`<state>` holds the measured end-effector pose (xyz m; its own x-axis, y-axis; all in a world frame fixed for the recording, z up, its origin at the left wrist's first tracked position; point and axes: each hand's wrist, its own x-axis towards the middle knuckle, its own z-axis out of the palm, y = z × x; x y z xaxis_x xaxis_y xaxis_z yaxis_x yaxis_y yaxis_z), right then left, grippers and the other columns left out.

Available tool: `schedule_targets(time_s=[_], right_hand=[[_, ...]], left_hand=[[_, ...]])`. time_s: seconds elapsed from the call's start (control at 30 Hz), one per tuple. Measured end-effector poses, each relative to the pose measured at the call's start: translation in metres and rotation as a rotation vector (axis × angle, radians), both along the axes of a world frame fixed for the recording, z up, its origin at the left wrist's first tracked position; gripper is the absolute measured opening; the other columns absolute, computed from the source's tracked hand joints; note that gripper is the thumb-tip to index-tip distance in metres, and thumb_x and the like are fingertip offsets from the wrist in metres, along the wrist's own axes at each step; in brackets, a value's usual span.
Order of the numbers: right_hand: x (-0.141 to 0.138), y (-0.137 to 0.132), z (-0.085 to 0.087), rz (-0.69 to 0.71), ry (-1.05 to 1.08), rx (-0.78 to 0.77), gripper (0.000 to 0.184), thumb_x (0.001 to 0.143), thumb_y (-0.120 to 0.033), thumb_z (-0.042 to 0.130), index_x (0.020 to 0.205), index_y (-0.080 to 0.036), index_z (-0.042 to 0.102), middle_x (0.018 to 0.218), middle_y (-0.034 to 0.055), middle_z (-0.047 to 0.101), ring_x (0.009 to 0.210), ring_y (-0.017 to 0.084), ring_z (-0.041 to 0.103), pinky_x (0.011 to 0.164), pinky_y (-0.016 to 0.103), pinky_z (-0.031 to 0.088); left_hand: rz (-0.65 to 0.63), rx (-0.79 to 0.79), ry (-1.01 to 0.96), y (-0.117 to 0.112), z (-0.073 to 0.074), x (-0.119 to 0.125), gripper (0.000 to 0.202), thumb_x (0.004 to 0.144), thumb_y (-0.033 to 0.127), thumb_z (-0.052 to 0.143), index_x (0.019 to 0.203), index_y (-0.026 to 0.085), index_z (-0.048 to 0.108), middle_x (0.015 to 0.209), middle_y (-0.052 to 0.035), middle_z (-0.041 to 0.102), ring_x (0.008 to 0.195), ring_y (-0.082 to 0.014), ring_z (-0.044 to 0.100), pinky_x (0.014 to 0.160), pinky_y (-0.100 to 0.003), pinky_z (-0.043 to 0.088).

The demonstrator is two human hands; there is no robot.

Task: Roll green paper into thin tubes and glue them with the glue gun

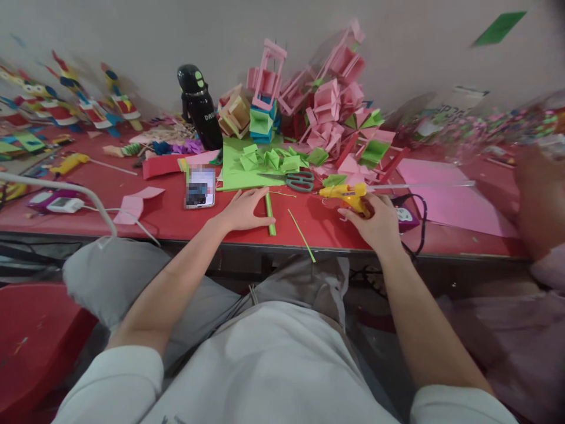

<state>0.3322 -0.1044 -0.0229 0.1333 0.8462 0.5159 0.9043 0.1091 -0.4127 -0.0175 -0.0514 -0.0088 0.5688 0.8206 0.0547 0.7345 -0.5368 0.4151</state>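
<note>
A narrow green paper strip or roll (270, 215) lies upright in view near the table's front edge. My left hand (242, 210) is beside it, thumb and fingers spread, their tips at its left side; whether they press on it is unclear. In my right hand (378, 219) is a yellow hot glue gun (343, 191), its nozzle pointing left and a clear glue stick (424, 185) sticking out behind. Between the hands, a thin green paper strip (302, 235) overhangs the table edge. Scissors (300, 181) lie just beyond, by folded green paper pieces (269, 158).
Pink folded-paper structures (326, 112) pile up at the back, near a black bottle (200, 109). A phone (200, 187) lies left of my left hand. Pink paper sheets (454, 200) and a purple power strip (405, 218) with a cable lie right. Another person's arm (541, 194) is at far right.
</note>
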Motion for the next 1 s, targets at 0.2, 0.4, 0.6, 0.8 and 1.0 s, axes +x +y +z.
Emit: schedule_targets(time_s=[0.2, 0.4, 0.6, 0.8, 1.0], right_hand=[[-0.025, -0.040, 0.004, -0.017, 0.119, 0.196, 0.036, 0.094, -0.043, 0.051, 0.114, -0.017, 0.065, 0.110, 0.0162, 0.064, 0.103, 0.028, 0.060, 0.087, 0.043, 0.052], [-0.076, -0.012, 0.023, 0.704, 0.057, -0.200, 0.033, 0.094, -0.028, 0.047, 0.118, -0.021, 0.070, 0.103, 0.0081, 0.065, 0.089, 0.020, 0.061, 0.083, 0.035, 0.052], [-0.119, 0.046, 0.015, 0.953, -0.167, -0.209, 0.044, 0.088, -0.016, 0.047, 0.126, -0.019, 0.069, 0.099, 0.0089, 0.058, 0.090, 0.021, 0.055, 0.089, 0.038, 0.046], [-0.124, 0.055, 0.002, 0.964, -0.218, -0.175, 0.040, 0.089, -0.019, 0.049, 0.121, -0.019, 0.073, 0.096, 0.0094, 0.058, 0.090, 0.022, 0.054, 0.087, 0.038, 0.045], [-0.122, 0.053, -0.002, 0.958, -0.176, -0.149, 0.039, 0.088, -0.018, 0.051, 0.120, -0.021, 0.073, 0.097, 0.0088, 0.059, 0.090, 0.022, 0.054, 0.088, 0.038, 0.045]], left_hand=[[-0.006, 0.004, -0.006, 0.001, -0.002, -0.001, 0.095, 0.079, 0.075, 0.055, 0.156, 0.026, 0.028, 0.161, -0.0110, 0.035, 0.148, -0.0343, 0.030, 0.121, -0.054, 0.019], [-0.002, 0.003, -0.002, 0.001, -0.002, -0.001, 0.098, 0.080, 0.076, 0.053, 0.157, 0.022, 0.026, 0.161, -0.0121, 0.034, 0.149, -0.0348, 0.028, 0.121, -0.052, 0.019], [-0.014, -0.003, -0.009, 0.001, -0.002, 0.000, 0.095, 0.080, 0.074, 0.055, 0.157, 0.026, 0.026, 0.162, -0.0108, 0.033, 0.149, -0.0347, 0.029, 0.121, -0.057, 0.018], [-0.013, 0.001, -0.003, 0.000, 0.000, 0.001, 0.093, 0.080, 0.071, 0.056, 0.156, 0.026, 0.027, 0.161, -0.0095, 0.035, 0.148, -0.0347, 0.030, 0.121, -0.057, 0.018], [-0.003, -0.009, 0.018, -0.001, 0.000, 0.001, 0.094, 0.081, 0.072, 0.054, 0.158, 0.025, 0.024, 0.163, -0.0099, 0.031, 0.150, -0.0346, 0.026, 0.122, -0.057, 0.015]])
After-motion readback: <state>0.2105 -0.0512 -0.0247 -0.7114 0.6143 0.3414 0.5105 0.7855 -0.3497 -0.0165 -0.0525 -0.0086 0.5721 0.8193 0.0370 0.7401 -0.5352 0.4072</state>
